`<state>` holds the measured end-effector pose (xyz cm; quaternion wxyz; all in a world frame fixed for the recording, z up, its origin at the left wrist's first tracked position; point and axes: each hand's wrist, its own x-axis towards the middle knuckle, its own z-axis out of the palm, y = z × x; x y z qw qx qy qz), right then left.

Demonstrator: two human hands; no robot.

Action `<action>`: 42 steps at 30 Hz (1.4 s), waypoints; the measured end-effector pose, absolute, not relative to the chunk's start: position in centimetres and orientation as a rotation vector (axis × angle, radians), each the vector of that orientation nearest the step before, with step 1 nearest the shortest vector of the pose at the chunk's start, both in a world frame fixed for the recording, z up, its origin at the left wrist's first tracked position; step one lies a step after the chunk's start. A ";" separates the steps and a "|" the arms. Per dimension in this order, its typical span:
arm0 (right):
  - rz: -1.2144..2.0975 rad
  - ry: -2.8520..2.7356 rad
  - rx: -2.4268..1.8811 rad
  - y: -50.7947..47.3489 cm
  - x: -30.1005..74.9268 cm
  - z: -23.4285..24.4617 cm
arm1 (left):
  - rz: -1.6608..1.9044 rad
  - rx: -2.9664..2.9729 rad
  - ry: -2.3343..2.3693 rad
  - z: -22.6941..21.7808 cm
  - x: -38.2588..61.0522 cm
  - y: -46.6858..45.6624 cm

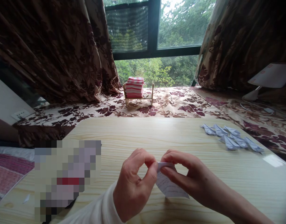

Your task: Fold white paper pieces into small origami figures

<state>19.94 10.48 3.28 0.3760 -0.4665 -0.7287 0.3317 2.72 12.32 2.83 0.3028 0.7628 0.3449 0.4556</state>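
Note:
A small sheet of white paper (169, 185) with faint lines of writing hangs between my hands, just above the table. Its top edge is folded or curled over. My left hand (136, 182) pinches the upper left corner between thumb and forefinger. Along the same top edge, my right hand (183, 169) grips the paper with thumb and fingers. The right fingertips partly cover the fold. Several folded white paper pieces (229, 142) with pointed ends lie grouped at the table's far right.
The pale wooden table (138, 133) carries a pixelated object (70, 177) at the left and a paper scrap (26, 198) near it. Beyond the table, a small wooden rack (138, 98) holds striped folded cloths (134, 87) on the flowered sill cover. A lamp (269, 76) stands at right.

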 end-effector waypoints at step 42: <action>1.203 -1.417 -1.393 11.3 19.9 3.5 | 0.924 0.918 0.929 2.1 3.3 13.4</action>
